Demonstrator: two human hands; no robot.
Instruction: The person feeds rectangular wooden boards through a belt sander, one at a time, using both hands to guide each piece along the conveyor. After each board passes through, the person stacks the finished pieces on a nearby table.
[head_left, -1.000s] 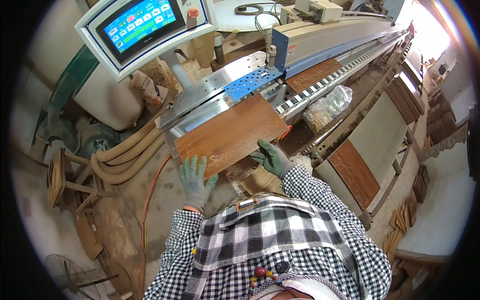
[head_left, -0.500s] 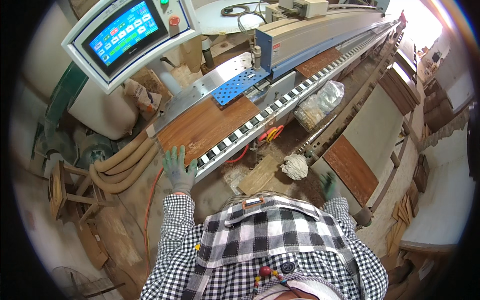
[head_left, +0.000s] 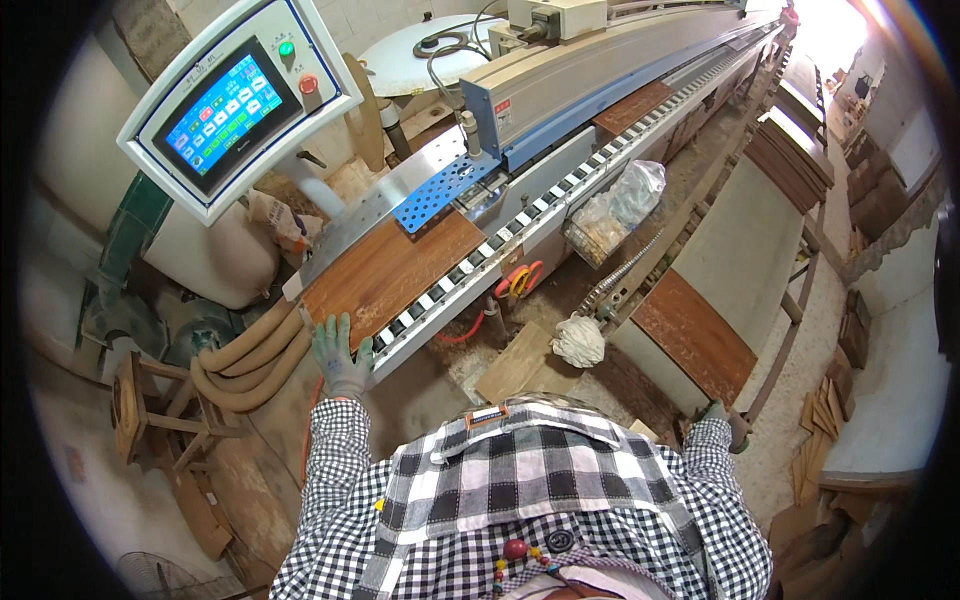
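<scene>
My left hand [head_left: 342, 365], in a grey-green glove, has its fingers spread against the near end of a reddish-brown wood board [head_left: 395, 275]. That board lies flat on the machine's infeed bed, its far end beside a blue perforated plate [head_left: 445, 192]. On the right, my gloved right hand [head_left: 714, 412] is by the near corner of a second brown board [head_left: 695, 338]. Its fingers are mostly hidden, so I cannot tell whether it grips the board. The second board lies across a grey belt conveyor [head_left: 745, 250].
A long machine [head_left: 620, 85] with a chain track [head_left: 470, 265] runs away to the far right. Its control panel [head_left: 235, 105] stands at the left. Beneath the track are a bag-filled tray [head_left: 615, 210], a crumpled white bundle [head_left: 579, 342] and red-handled scissors [head_left: 520, 280]. Stacked boards [head_left: 790, 165] lie farther along.
My right hand has moved right and nearer to me, to the second board's near corner. The left hand stays at the first board's end. The whole view has shifted slightly.
</scene>
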